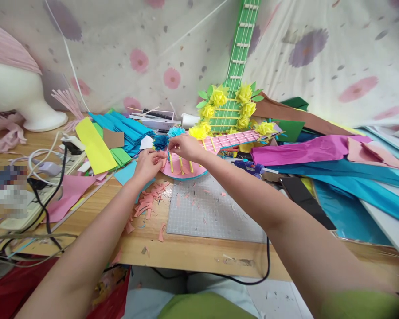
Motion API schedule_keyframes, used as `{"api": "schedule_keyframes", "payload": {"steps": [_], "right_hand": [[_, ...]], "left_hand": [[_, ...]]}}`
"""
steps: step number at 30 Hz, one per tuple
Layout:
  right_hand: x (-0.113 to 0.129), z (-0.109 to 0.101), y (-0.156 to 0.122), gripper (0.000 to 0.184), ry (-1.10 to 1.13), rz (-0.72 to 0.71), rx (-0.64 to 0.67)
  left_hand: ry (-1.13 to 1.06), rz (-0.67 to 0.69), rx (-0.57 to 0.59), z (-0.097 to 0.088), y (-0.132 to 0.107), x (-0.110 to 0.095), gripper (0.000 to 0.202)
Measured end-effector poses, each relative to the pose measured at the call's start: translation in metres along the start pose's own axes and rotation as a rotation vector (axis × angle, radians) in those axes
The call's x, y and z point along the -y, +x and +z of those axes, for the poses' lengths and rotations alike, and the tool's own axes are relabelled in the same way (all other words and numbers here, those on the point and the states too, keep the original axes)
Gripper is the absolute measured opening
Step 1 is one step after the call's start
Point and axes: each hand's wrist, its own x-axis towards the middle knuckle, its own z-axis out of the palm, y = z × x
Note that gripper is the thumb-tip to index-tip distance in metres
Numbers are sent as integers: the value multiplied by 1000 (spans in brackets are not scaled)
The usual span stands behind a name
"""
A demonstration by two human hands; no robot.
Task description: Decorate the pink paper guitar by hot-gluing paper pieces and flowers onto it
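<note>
A pink paper guitar (179, 167) with a blue edge and yellow strips lies on the desk, its neck pointing right. At its left edge my left hand (149, 163) has its fingers closed on a crumpled pink crepe-paper flower (161, 161). My right hand (185, 147) reaches over the guitar body from the right, fingertips pinched just above that flower. Whatever those fingertips hold, if anything, is too small to make out. Blue paper flowers (176, 131) sit behind my hands, and yellow paper flowers (200, 130) are beyond the right wrist.
A larger green paper guitar (236, 84) leans against the curtain. Pink paper scraps (149, 199) lie beside a grey cutting mat (213, 212). A blue glue gun (249, 167), a phone (306, 201) and coloured crepe paper (306, 150) are right; a power strip (36, 195) with cables is left.
</note>
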Motion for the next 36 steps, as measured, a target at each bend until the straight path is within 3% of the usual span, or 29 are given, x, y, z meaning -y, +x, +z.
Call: {"api": "schedule_keyframes", "payload": {"steps": [11,16,21,30,36], "right_hand": [[-3,6,5,38,141,45,84],[-7,7,-6,21,132,52,49],[-5,11,-9,18,82,40,23],[-17,-6,4,25,-62,-44,208],[-20,-7,0,12,-83,-38,243]], "left_hand": [[27,19,-4,-1,-3,-5,21],[-8,37,4,-1,-5,-4,23],[-32,35,1,0,-5,1,23],[-17,29,10,1,-2,0,22],[-13,32,8,2,-2,0,22]]}}
